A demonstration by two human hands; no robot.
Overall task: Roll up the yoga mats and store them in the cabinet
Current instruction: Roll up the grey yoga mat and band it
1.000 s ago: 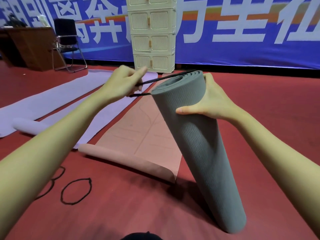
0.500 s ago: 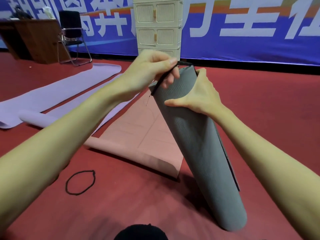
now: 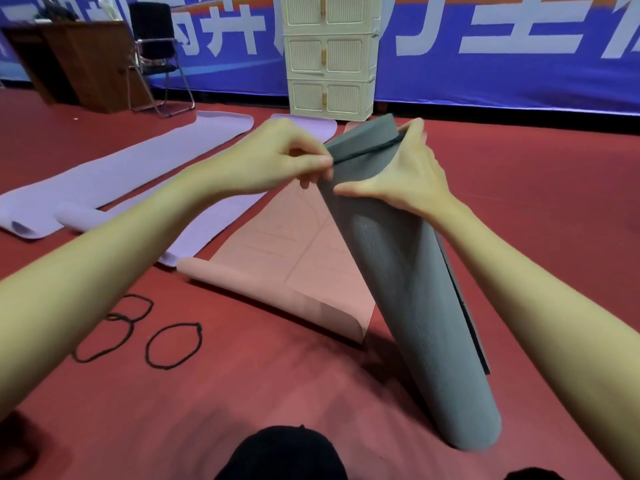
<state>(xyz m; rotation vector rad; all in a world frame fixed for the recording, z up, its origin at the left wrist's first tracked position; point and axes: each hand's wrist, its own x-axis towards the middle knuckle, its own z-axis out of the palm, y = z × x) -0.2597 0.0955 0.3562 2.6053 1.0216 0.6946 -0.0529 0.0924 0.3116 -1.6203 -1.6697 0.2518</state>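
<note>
Lowered onto the grey mat [image 3: 408, 289] (tilted), band [image 3: 367, 152] pinched by left hand [image 3: 277, 161]; right hand [image 3: 405, 178] grips.

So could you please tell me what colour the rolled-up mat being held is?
The rolled mat is grey, seen in the head view.

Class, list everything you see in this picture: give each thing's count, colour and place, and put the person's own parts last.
Rolled mat: one, grey, tilted on end, centre right.
Band: one, black, around the rolled mat's top.
Flat mat: one, pink, on the floor behind it.
Purple mats: two, floor, left.
Loose bands: three, black, floor, lower left.
Cabinet: one, cream, at the banner.
Chair: one, black, far left.
Desk: one, brown, far left.
Left hand: pinches the band.
Right hand: grips the rolled mat.
</note>
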